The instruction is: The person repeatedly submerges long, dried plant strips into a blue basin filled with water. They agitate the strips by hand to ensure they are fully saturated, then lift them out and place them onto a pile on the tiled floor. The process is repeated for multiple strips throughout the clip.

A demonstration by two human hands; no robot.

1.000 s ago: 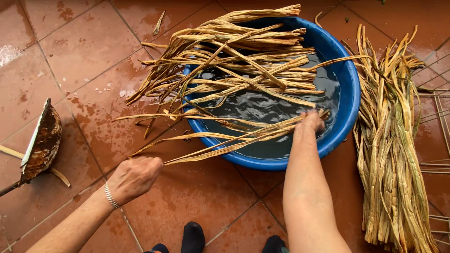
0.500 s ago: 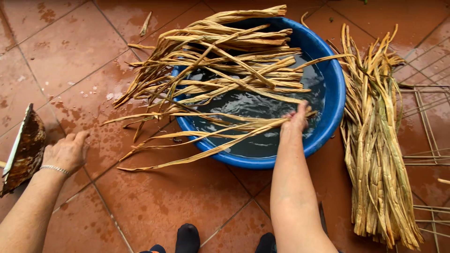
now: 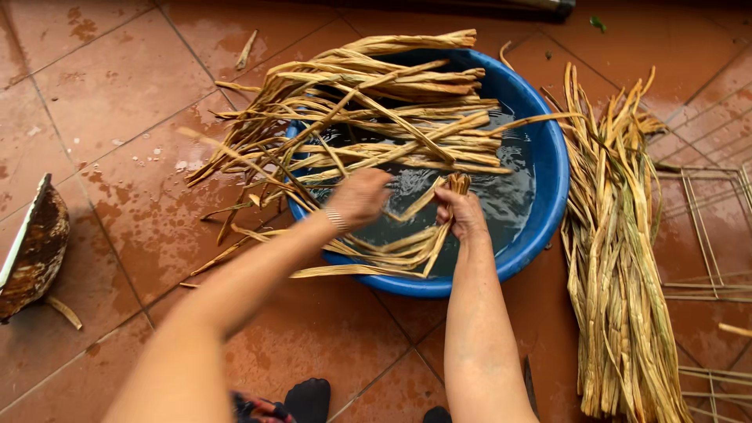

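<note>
Left to right: a rusty scoop [image 3: 33, 249] lies on the wet tiled floor [image 3: 117, 102]. The left hand [image 3: 359, 197], loosely curled, touches strips [image 3: 376, 117] draped across the blue basin [image 3: 548, 204]; whether it grips any cannot be told. The right hand [image 3: 462, 213] is closed around a folded bunch [image 3: 415, 243] above the water. Many strips lie soaking; a dry bundle [image 3: 619, 258] waits on the floor beside the basin. A wire frame [image 3: 705, 227] is cut off at the right edge, and the water's depth is unclear.

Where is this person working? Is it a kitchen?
Probably not a kitchen: more likely a yard or porch for craft work. The wet red tile floor, a blue basin of water, and dried leaf strips suggest it.
</note>
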